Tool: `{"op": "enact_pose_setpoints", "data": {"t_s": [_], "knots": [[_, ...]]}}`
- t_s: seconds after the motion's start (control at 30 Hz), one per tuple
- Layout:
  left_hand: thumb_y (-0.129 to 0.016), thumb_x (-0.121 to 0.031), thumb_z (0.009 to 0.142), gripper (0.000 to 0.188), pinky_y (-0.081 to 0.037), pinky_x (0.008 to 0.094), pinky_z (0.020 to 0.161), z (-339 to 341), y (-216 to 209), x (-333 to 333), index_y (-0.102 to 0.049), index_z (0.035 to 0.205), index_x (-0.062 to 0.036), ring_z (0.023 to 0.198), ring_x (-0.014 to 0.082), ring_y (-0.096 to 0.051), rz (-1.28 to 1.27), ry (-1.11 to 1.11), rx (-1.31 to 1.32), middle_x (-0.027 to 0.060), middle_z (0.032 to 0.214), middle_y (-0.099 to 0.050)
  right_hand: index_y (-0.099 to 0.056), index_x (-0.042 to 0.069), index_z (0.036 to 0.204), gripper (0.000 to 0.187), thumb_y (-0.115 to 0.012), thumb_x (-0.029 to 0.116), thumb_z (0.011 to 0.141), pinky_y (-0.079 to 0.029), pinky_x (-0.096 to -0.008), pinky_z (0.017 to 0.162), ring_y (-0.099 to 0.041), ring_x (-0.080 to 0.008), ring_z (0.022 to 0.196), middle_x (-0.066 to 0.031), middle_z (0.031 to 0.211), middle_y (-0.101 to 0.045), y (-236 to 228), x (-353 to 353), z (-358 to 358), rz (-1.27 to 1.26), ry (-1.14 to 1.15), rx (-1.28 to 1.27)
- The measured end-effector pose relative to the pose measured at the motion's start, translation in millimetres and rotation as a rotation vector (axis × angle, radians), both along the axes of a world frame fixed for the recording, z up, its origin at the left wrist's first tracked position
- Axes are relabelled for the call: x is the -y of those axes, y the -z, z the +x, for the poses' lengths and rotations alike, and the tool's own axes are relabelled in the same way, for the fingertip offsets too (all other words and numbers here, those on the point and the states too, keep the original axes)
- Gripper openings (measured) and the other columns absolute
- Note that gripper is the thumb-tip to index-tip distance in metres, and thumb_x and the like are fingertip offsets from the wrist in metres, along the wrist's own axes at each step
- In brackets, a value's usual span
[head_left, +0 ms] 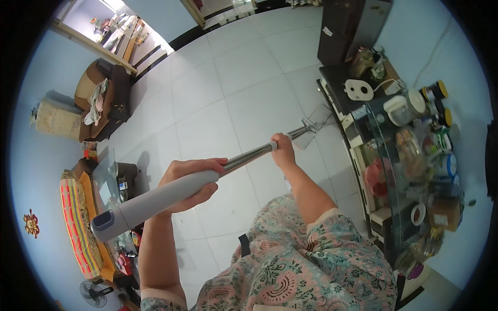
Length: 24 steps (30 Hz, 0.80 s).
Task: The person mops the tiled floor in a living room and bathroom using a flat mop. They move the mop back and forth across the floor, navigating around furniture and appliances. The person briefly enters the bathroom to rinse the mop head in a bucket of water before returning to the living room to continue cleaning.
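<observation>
Grip (pixel 161 199): smooth grey plastic, near matt. Pole (pixel 249 157): bare metal, polished, bright highlights along it. Floor (pixel 249 67): pale tile, smooth, soft sheen. Garment (pixel 321 259): printed cloth, matt, creased. Settee cover (pixel 78 228): striped woven-looking cloth, dull. Carton (pixel 445 213): brown card, matt. Wall (pixel 44 171): flat paint, slight sheen.

A floor (pixel 244 78) of large pale tiles is trimmed by dark skirting (pixel 197 37) along its far edge. Toward its far left corner a brown armchair (pixel 123 96) is set, while a glass-topped table (pixel 108 179) and a sofa (pixel 78 223) covered in striped fabric are placed farther down the left edge. Near the right edge, a flat mop head (pixel 315 124) is seen just beside a long cabinet (pixel 359 179). The cabinet's black far end is topped by a white plastic device (pixel 359 89); its wall-side edge is lined with jars (pixel 437 90) and a cardboard box (pixel 446 213)
</observation>
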State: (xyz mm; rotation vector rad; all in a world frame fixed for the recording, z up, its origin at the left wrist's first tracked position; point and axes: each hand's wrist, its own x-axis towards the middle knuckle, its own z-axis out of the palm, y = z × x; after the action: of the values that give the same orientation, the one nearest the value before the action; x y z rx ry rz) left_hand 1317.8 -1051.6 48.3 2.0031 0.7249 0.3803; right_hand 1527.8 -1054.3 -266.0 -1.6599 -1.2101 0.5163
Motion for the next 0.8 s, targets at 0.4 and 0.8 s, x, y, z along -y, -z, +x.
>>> {"op": "enact_pose_setpoints", "data": {"t_s": [0.4,0.8], "knots": [[-0.065,-0.007,0.067,0.027,-0.053,0.0276,0.055,-67.7,-60.0,195.9,-0.062,0.093,-0.0020,0.059,0.0214,-0.065,0.049,0.417,-0.160,0.0149,0.098,-0.066,-0.048,0.008,0.092,0.025,-0.059,-0.002,0.072,-0.041,-0.0403,0.077,-0.049,-0.0328,0.091,-0.0101,0.092,-0.054,-34.5,290.6,-95.5,-0.018,0.027,0.023],[-0.065,-0.012,0.076,0.015,-0.045,0.0249,0.066,-100.4,-25.7,318.0,-0.060,0.084,0.0001,0.072,0.0124,-0.059,-0.136,-0.419,0.313,0.0085,0.076,-0.064,-0.059,0.013,0.084,0.020,-0.071,0.019,0.068,-0.047,-0.0395,0.072,-0.058,-0.0283,0.082,-0.0061,0.085,-0.061,-42.6,341.4,-94.0,-0.321,-0.536,0.083]]}}
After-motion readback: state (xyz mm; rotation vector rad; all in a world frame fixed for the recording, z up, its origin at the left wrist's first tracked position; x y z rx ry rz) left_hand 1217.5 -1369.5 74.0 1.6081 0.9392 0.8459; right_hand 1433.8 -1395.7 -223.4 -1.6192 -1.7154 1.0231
